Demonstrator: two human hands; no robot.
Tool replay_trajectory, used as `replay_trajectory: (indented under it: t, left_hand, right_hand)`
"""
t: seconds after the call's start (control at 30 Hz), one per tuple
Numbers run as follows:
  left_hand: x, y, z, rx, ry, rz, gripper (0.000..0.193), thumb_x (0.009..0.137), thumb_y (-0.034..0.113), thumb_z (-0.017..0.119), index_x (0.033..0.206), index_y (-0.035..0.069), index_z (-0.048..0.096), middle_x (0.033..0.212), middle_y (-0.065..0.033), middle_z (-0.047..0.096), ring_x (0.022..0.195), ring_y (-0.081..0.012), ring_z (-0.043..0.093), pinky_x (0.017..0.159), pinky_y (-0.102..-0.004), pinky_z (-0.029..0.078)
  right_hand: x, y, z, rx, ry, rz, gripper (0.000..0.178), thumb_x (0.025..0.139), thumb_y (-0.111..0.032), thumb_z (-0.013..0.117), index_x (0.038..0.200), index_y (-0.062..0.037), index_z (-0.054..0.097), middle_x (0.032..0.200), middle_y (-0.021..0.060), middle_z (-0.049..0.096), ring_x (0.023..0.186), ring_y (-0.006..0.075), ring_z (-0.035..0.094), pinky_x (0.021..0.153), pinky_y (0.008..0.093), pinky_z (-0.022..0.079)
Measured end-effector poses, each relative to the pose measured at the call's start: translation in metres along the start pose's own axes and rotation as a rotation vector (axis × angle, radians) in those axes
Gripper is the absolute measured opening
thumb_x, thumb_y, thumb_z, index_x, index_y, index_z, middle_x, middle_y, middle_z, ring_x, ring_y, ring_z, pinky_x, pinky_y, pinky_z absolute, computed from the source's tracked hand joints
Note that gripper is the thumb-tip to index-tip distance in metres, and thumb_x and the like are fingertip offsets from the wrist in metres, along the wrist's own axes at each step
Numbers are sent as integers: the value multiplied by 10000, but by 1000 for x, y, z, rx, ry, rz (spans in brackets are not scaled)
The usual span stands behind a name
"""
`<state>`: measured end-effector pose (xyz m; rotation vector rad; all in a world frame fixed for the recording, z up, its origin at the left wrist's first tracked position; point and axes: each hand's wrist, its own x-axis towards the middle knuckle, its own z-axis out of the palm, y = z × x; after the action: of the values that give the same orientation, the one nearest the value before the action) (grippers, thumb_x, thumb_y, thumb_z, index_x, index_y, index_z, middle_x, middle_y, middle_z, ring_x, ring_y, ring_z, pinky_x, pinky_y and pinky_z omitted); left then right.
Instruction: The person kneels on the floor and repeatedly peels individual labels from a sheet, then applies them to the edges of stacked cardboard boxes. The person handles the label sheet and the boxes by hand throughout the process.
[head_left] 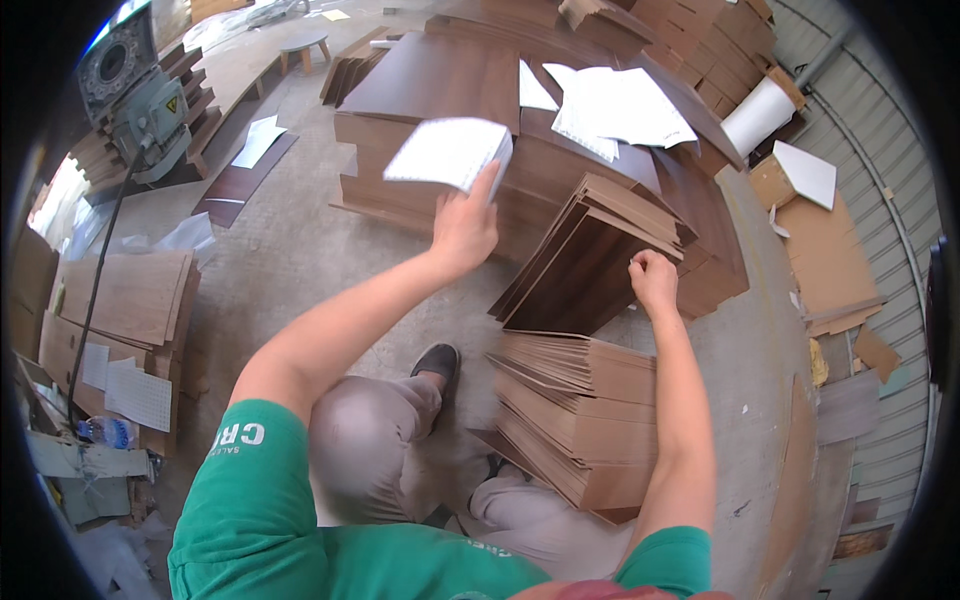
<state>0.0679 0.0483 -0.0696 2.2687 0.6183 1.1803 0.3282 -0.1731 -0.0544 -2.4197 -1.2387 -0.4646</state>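
Raised ahead of me, my left hand (466,228) is closed on a pad of white sheets (445,150), its finger pressed along the right side. My right hand (655,280) is pinched together at the right edge of a dark brown panel (580,265). Whether something small is between those fingertips I cannot make out. The panel stands tilted at the front of a group of similar leaning boards. Below them, several more brown boards (620,400) form a fanned pile near my feet.
Behind the leaning boards rises a large stack of brown panels (440,75) with loose white sheets (625,105) on top. A grey motor unit (150,115) stands at the far left. More panels (125,290) are piled left; flat cardboard (825,255) lies by the right wall.
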Motion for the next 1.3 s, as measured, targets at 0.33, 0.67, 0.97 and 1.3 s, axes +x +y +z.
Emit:
replay_trajectory:
  t: [0.33, 0.67, 0.97, 1.3]
  left_hand:
    - [35, 48, 126, -82, -117, -479, 1032, 770, 622, 651, 1453, -11, 208, 1347, -330, 411, 1273, -443, 401, 1059, -521, 289]
    - [40, 67, 131, -330, -80, -707, 995, 708, 370, 790, 1432, -57, 259, 1389, -262, 405, 1295, -348, 413, 1082, -392, 335]
    - [42, 59, 118, -510, -108, -693, 990, 590, 203, 787, 1417, -8, 283, 1280, -210, 493, 1195, -340, 485, 1017, -402, 387]
    - [47, 61, 133, -138, -108, -677, 1086, 688, 568, 758, 1433, -13, 221, 1401, -255, 391, 1310, -379, 384, 1068, -515, 302]
  right_hand:
    - [10, -7, 42, -230, 126, -264, 112, 771, -144, 650, 746, -52, 589, 804, 120, 618, 832, 303, 605, 718, 416, 529]
    - [14, 11, -4, 334, 120, 283, 190, 732, -201, 757, 795, -40, 677, 734, 108, 680, 696, 242, 661, 690, 338, 522]
    - [-4, -21, -54, 132, -307, 100, 492, 704, -50, 639, 1195, -69, 613, 765, 140, 681, 714, 265, 668, 704, 369, 531]
    - [17, 8, -21, 263, -134, 138, 382, 734, -72, 630, 1111, -26, 586, 781, 96, 694, 745, 225, 676, 728, 333, 528]
